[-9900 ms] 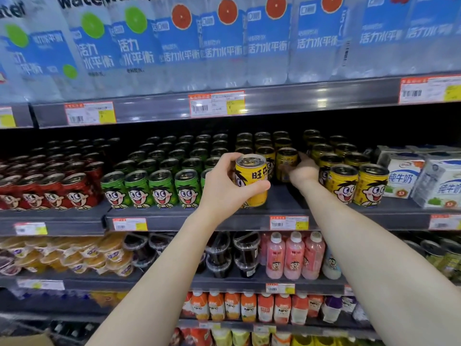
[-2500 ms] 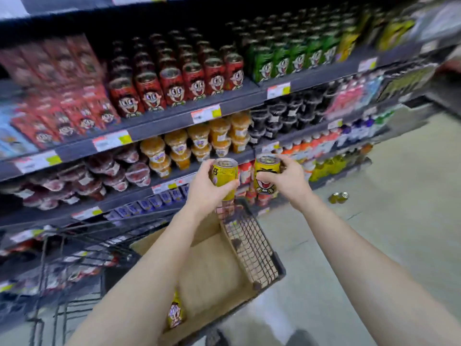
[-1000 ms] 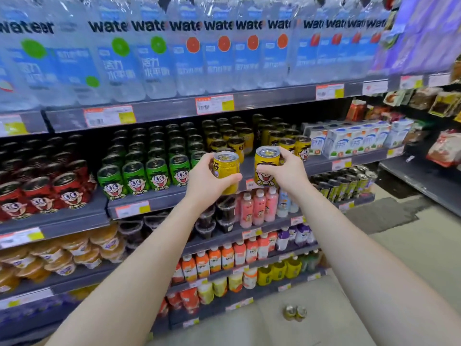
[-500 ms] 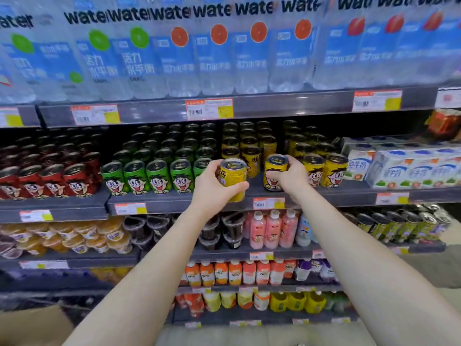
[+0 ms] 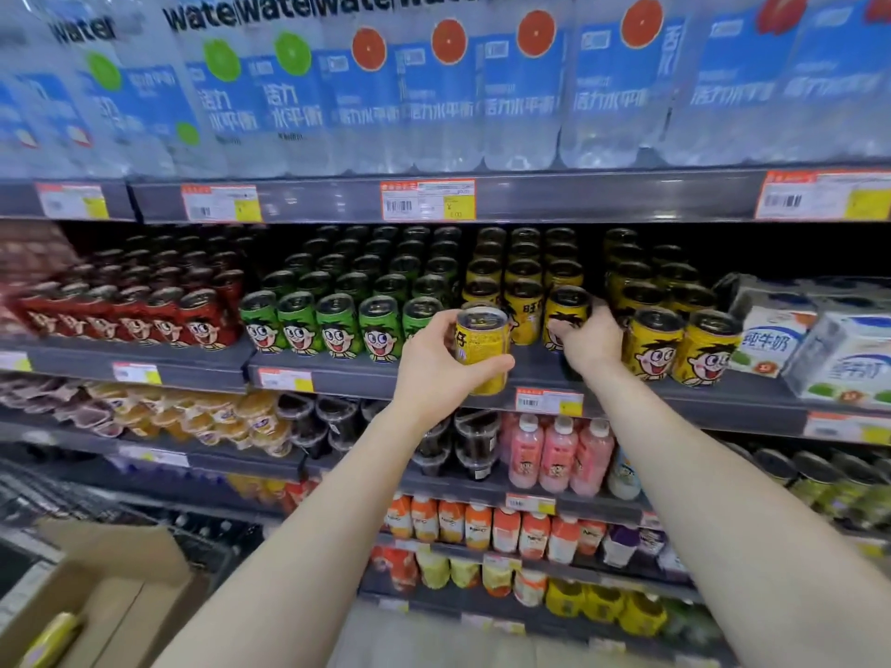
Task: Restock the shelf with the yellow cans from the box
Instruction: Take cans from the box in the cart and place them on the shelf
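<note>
A shop aisle, seen facing a tall grey shelf (image 5: 482,373) unit with orange-and-white price tags (image 5: 428,200) clipped along each edge. The top tier carries big clear water bottles (image 5: 448,89) with blue labels. On the tier at chest height stand rows of red cans (image 5: 193,315) to the left, green cans (image 5: 337,325) in the middle, yellow cans (image 5: 660,344) further right and white milk cartons (image 5: 771,330) at the far right. Below are cups of jelly (image 5: 231,421), pink bottles (image 5: 554,455) and, lower still, orange juice bottles (image 5: 477,523).

The left hand (image 5: 434,368) is wrapped round a yellow can (image 5: 482,349), thumb across the front and fingers behind, holding it upright just in front of the shelf edge, beside the green row. The right hand (image 5: 588,339) is curled round a second yellow can (image 5: 566,313) that sits on the shelf board among the yellow rows, fingers closed on its lower half.

At the bottom left an open cardboard box (image 5: 120,571) shows, with something yellow (image 5: 58,629) lying inside, too blurred to say more. A strip of pale floor (image 5: 434,643) shows between the forearms
</note>
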`<state>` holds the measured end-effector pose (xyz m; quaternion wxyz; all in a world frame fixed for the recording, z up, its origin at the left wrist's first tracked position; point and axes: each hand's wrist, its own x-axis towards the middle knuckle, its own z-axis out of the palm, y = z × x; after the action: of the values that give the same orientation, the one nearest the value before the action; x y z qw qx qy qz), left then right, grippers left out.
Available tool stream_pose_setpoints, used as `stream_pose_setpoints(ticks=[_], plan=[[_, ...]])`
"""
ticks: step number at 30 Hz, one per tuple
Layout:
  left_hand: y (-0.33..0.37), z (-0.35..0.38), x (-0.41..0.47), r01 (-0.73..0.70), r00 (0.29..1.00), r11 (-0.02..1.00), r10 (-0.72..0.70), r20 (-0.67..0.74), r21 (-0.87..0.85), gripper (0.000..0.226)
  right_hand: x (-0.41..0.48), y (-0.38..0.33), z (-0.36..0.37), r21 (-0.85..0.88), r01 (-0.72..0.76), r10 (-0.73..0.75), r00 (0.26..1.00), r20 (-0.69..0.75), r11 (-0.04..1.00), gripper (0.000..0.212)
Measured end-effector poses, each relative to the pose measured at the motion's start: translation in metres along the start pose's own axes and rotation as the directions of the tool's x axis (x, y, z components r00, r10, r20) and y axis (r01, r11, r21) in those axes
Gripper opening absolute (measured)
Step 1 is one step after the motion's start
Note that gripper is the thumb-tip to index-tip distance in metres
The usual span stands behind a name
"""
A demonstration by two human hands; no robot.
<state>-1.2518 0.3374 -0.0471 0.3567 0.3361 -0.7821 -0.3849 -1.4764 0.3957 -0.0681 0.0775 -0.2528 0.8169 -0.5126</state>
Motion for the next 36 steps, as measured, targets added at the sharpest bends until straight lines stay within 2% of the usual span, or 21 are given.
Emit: stream_pose_setpoints(ticks=[4, 13, 17, 20, 22, 24, 26, 28, 29, 31, 33, 36], plan=[[-0.002, -0.001, 0.000, 0.005, 1.000, 1.000, -0.005, 0.000, 0.016, 0.071, 0.004, 0.000, 0.002, 0.004, 0.000, 0.000, 1.000, 0.025, 1.000, 0.058], [0.000, 0.004, -0.003, 0.033, 0.999, 0.999, -0.034, 0.041, 0.026, 0.072, 0.014, -0.001, 0.001, 0.012, -0.029, 0.028, 0.997, 0.074, 1.000, 0.064], [0.001, 0.009, -0.002, 0.019, 0.999, 1.000, -0.019, 0.049, 0.014, 0.070, 0.001, -0.006, 0.006, -0.018, -0.171, 0.172, 0.983, 0.066, 0.985, 0.069], [0.000, 0.013, 0.002, 0.002, 0.999, 1.000, -0.003, 0.054, 0.011, 0.079, -0.027, -0.010, 0.007, -0.042, -0.108, 0.107, 0.994, -0.031, 0.993, 0.048], [0.001, 0.016, 0.004, -0.003, 0.998, 1.000, 0.004, 0.055, -0.006, 0.080, -0.048, -0.014, 0.005, 0.062, -0.039, 0.043, 0.997, -0.063, 0.997, 0.037], [0.002, 0.019, 0.005, -0.011, 0.998, 1.000, 0.012, 0.060, -0.017, 0.079, -0.064, -0.019, 0.000, 0.186, -0.052, 0.045, 0.998, 0.038, 0.981, 0.041], [0.002, 0.022, 0.005, -0.012, 0.998, 1.000, 0.013, 0.064, -0.009, 0.076, -0.074, -0.026, -0.008, 0.352, -0.118, 0.027, 0.967, 0.255, 0.928, 0.036], [0.003, 0.024, 0.006, -0.002, 0.998, 1.000, 0.002, 0.057, 0.003, 0.075, -0.083, -0.032, -0.020, 0.450, -0.174, -0.067, 0.879, 0.472, 0.876, 0.035], [0.004, 0.025, 0.006, 0.003, 0.998, 1.000, -0.004, 0.055, 0.022, 0.074, -0.085, -0.034, -0.024, 0.443, -0.160, -0.116, 0.839, 0.532, 0.882, 0.035], [0.006, 0.028, 0.008, -0.001, 0.998, 0.996, -0.005, 0.064, 0.090, 0.074, -0.087, -0.033, -0.026, 0.394, -0.061, -0.177, 0.822, 0.541, 0.917, 0.035], [0.009, 0.030, 0.010, -0.028, 0.997, 0.990, 0.017, 0.080, 0.139, 0.076, -0.086, -0.034, -0.023, 0.400, -0.022, -0.185, 0.863, 0.471, 0.916, 0.045], [0.015, 0.028, 0.011, -0.085, 0.989, 0.968, 0.054, 0.135, 0.235, 0.083, -0.080, -0.033, -0.020, 0.390, 0.011, -0.165, 0.917, 0.363, 0.921, 0.046]])
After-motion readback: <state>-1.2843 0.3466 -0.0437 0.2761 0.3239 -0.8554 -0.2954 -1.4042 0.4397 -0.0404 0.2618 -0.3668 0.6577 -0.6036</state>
